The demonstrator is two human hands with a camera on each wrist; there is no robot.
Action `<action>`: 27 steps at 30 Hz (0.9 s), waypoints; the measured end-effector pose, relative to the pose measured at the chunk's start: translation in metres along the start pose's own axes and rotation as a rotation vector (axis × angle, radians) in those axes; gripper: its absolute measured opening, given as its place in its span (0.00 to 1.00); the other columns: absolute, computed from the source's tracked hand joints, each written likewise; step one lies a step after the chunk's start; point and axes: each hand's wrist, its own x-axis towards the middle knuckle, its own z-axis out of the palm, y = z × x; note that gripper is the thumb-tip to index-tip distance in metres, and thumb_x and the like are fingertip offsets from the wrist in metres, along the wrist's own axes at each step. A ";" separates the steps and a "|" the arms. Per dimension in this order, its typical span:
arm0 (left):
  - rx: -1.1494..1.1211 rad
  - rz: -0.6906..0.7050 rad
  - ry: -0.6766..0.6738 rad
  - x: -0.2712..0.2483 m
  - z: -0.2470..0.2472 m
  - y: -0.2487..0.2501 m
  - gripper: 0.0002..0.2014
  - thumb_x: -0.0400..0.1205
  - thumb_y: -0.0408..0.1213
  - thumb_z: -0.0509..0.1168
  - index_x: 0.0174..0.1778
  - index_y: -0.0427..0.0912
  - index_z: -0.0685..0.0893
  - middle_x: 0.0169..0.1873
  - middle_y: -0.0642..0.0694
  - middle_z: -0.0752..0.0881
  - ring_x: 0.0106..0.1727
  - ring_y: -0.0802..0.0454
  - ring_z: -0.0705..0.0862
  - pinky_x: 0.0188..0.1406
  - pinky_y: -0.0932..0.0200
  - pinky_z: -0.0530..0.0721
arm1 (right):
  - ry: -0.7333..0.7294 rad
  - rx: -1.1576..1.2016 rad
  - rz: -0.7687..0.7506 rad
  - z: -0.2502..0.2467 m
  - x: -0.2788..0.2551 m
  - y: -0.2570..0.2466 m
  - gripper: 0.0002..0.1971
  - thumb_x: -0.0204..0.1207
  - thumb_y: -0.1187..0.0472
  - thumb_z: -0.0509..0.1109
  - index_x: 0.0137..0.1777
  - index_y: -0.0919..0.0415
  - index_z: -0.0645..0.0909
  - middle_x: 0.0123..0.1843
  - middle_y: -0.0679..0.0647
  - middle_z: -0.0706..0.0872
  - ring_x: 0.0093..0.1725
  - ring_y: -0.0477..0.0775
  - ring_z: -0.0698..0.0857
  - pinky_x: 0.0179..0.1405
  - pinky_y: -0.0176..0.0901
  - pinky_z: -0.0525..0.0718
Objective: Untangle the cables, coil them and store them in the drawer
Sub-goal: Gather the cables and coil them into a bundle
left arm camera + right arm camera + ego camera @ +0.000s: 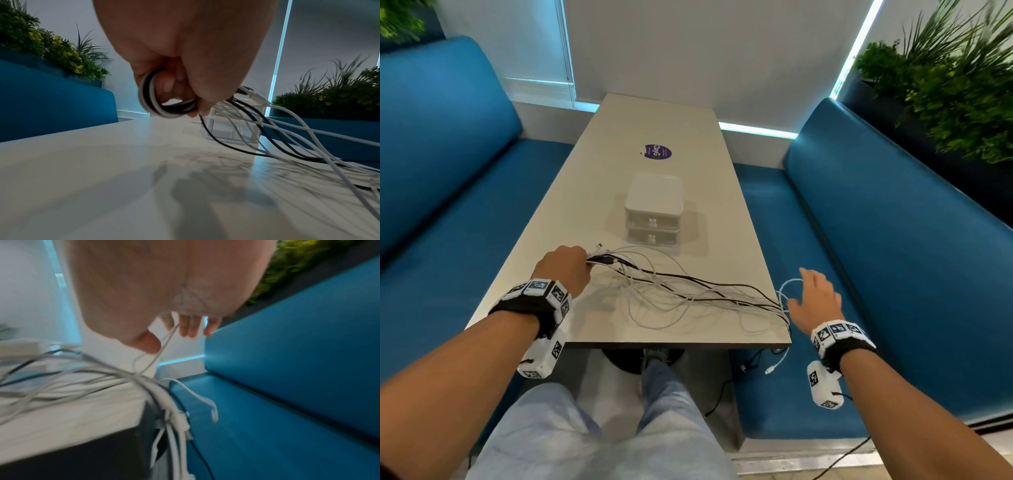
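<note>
— Jeans-clad knees (599, 435) sit lowest in the head view, with both forearms reaching out over them. What is the left hand (566, 265) doing?

— It is clenched around a small coil of black and white cable (164, 104), held just above the table (571, 219) near its left edge. Plug ends (602, 258) stick out of the fist toward the right.

— And the loose cables (688, 294)?

— They fan out from that fist across the near part of the tabletop, black and white strands crossing each other, then bunch at the near right corner and drop over the edge, ends dangling by the blue bench (893, 240).

— Right hand (816, 298)?

— Just off that corner, fingers spread and relaxed, with a thin white cable loop (786, 291) hooked between thumb and index finger. The right wrist view is blurred.

— Where is the drawer?

— Farther along the table, past the tangle: a white 2-drawer box (654, 205), both drawers closed. Beyond it lies a purple sticker (656, 151).
</note>
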 end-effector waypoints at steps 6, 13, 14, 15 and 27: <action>0.007 0.018 0.008 -0.002 -0.001 0.000 0.12 0.87 0.42 0.59 0.47 0.39 0.83 0.36 0.43 0.80 0.37 0.40 0.83 0.36 0.53 0.80 | -0.388 0.109 -0.277 0.002 -0.004 -0.043 0.41 0.70 0.38 0.71 0.82 0.44 0.61 0.78 0.45 0.73 0.76 0.53 0.74 0.76 0.51 0.73; 0.039 0.036 0.010 -0.003 -0.007 0.000 0.12 0.87 0.42 0.59 0.46 0.40 0.83 0.34 0.46 0.80 0.36 0.43 0.83 0.35 0.54 0.80 | -0.341 -0.297 -0.105 -0.011 0.001 -0.034 0.06 0.81 0.50 0.57 0.49 0.46 0.76 0.48 0.49 0.85 0.54 0.61 0.79 0.50 0.51 0.78; 0.031 0.043 0.014 -0.003 -0.007 0.003 0.12 0.87 0.42 0.59 0.46 0.41 0.83 0.34 0.46 0.80 0.36 0.43 0.82 0.35 0.55 0.79 | -0.334 -0.389 -0.081 -0.014 0.000 -0.032 0.06 0.80 0.54 0.56 0.46 0.48 0.75 0.46 0.49 0.85 0.50 0.58 0.79 0.49 0.50 0.75; 0.012 0.042 0.019 -0.003 -0.007 0.005 0.11 0.87 0.42 0.59 0.46 0.41 0.83 0.34 0.46 0.79 0.35 0.43 0.82 0.35 0.55 0.78 | -0.330 -0.475 -0.054 -0.015 -0.001 -0.028 0.05 0.78 0.57 0.57 0.45 0.49 0.75 0.43 0.48 0.84 0.47 0.56 0.80 0.51 0.50 0.72; -0.059 -0.050 0.057 0.008 -0.009 -0.007 0.11 0.85 0.42 0.61 0.44 0.38 0.83 0.30 0.45 0.77 0.34 0.40 0.80 0.33 0.54 0.75 | -0.307 -0.413 0.238 -0.020 -0.009 -0.005 0.09 0.77 0.56 0.66 0.54 0.57 0.79 0.43 0.52 0.83 0.48 0.58 0.86 0.49 0.47 0.80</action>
